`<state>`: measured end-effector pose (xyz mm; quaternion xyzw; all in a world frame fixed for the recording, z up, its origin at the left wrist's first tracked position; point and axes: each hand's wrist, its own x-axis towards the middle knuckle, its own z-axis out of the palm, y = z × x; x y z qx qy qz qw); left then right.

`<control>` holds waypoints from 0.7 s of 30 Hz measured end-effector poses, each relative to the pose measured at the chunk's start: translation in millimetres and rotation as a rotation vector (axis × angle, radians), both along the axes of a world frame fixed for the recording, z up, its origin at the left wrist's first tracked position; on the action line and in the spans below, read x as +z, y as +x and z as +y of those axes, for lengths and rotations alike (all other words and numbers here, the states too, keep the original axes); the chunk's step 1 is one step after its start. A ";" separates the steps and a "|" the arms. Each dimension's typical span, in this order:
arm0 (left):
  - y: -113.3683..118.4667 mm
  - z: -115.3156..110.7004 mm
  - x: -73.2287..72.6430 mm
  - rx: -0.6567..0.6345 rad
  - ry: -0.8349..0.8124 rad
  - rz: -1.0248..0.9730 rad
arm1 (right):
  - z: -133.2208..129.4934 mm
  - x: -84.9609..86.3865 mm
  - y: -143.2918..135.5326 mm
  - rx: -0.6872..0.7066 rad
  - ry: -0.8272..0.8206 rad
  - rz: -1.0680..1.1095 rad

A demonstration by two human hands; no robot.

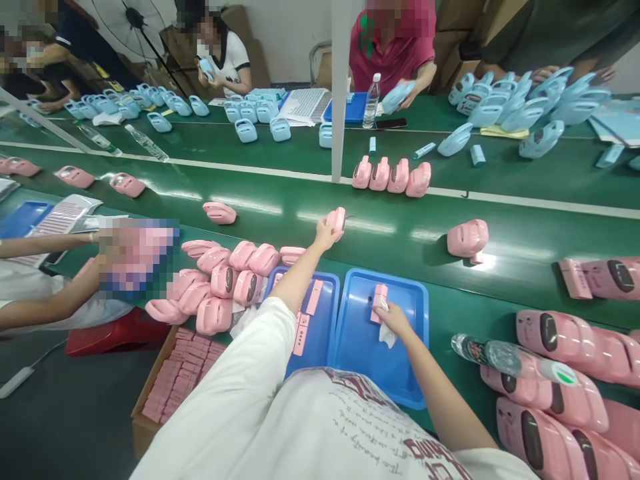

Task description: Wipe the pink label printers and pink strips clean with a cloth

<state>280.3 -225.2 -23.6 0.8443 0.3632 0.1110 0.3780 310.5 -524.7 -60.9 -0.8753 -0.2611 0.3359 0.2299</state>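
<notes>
My left hand [327, 233] is closed on a pink device [337, 220], stretched out over the green belt beyond the trays. Over the right blue tray [424, 347], my right hand [393, 317] is closed on a white cloth [387, 335]. A pink rectangular block [379, 297] lies against the fingertips of that hand; whether they grip it too is unclear. More pink blocks [314, 297] lie in the left blue tray [334, 313], partly hidden by my left forearm.
Pink devices [214, 315] crowd the left; others [550, 333] fill the right beside a plastic bottle [510, 360]. A carton [143, 427] holds pink blocks. A co-worker's arms [50, 307] are at left. A white post [337, 93] stands ahead.
</notes>
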 end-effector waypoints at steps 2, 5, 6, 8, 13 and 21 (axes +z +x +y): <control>1.2 14.0 -8.0 0.034 -0.036 0.018 | 4.3 5.8 12.9 0.024 0.048 0.027; 1.3 26.9 -15.2 0.062 -0.090 0.042 | 32.4 11.2 39.0 0.031 0.050 0.034; 2.1 29.1 -15.5 0.069 -0.108 0.051 | 47.4 11.1 48.8 0.029 0.031 0.035; 4.5 31.1 -12.2 0.087 -0.139 0.073 | 82.8 7.6 67.3 0.019 -0.030 0.041; -12.5 18.4 11.8 0.100 -0.143 0.116 | 169.9 -8.0 91.2 -0.030 -0.153 0.060; -138.3 -109.2 4.8 0.145 -0.227 0.265 | 212.7 -22.3 85.0 -0.187 0.023 0.102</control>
